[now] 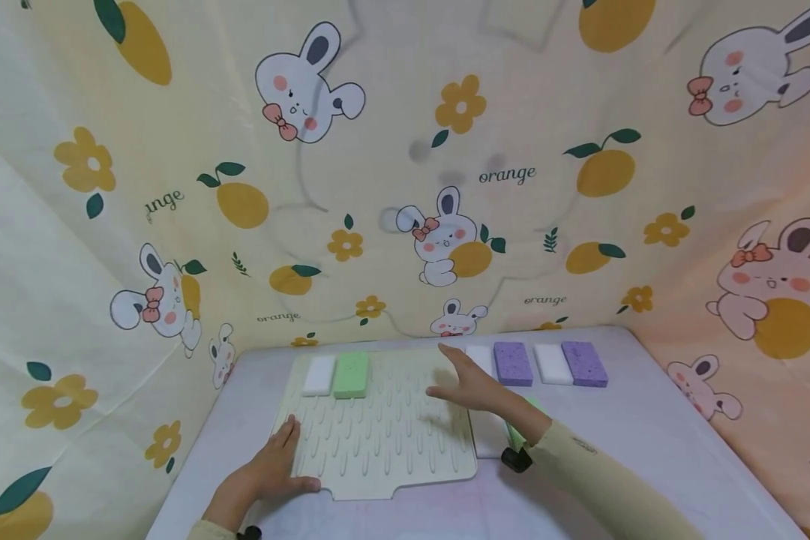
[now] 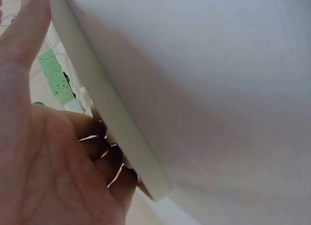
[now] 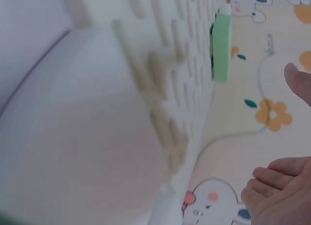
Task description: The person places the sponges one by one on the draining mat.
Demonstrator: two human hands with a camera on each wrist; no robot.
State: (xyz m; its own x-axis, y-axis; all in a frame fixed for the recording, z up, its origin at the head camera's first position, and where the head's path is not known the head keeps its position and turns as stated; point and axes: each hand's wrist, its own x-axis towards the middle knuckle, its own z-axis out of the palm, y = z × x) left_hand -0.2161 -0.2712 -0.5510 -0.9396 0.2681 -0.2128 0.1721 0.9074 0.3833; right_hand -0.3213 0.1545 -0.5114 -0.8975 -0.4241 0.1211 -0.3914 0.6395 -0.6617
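A cream ridged board (image 1: 371, 480) lies on the table. My left hand (image 1: 266, 469) touches its left edge, thumb at the near corner and fingers stretched along the side; the left wrist view shows the fingertips partly hidden behind the rim. Over the board's far right part is my right hand (image 1: 472, 384), thumb spread from the fingers, holding nothing. On the board's far left, a white block (image 1: 319, 376) sits beside a green sponge (image 1: 351, 375), which appears in the right wrist view too (image 3: 222, 47).
Behind and right of the board stand white blocks (image 1: 553, 364) and purple sponges (image 1: 513, 364). Under my right forearm, another white piece (image 1: 490, 441) and a partly hidden green sponge (image 1: 517, 437) lie by the board's right edge. A printed cloth (image 1: 391, 150) hangs round the table.
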